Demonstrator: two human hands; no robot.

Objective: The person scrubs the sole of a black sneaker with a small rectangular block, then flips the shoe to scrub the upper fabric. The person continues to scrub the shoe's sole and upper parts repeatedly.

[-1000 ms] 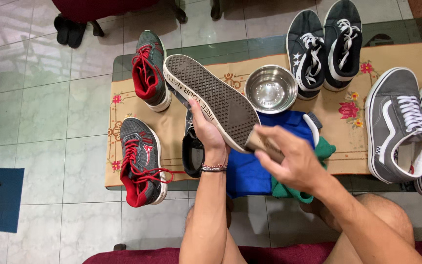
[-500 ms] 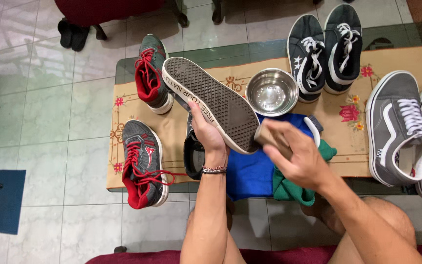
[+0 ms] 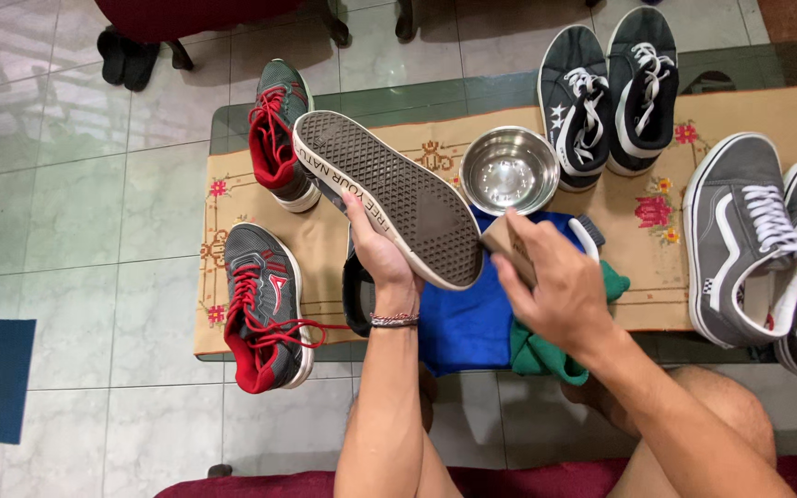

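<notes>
While the left hand (image 3: 382, 260) grips it, the upturned shoe (image 3: 389, 196) shows a grimy waffle sole; the right hand (image 3: 551, 286) clasps seemingly a brush (image 3: 509, 247).

Left hand (image 3: 382, 261) grips an upturned shoe (image 3: 387, 196), patterned sole facing up, held over the table (image 3: 435, 152). Right hand (image 3: 551, 289) clasps a brown brush (image 3: 507, 245), set against the sole's heel end. Steel bowl (image 3: 509, 171) just behind. Blue cloth (image 3: 468, 318) and green cloth (image 3: 541, 355) lie beneath the hands. Red-laced sneakers (image 3: 265, 309) at left.
</notes>
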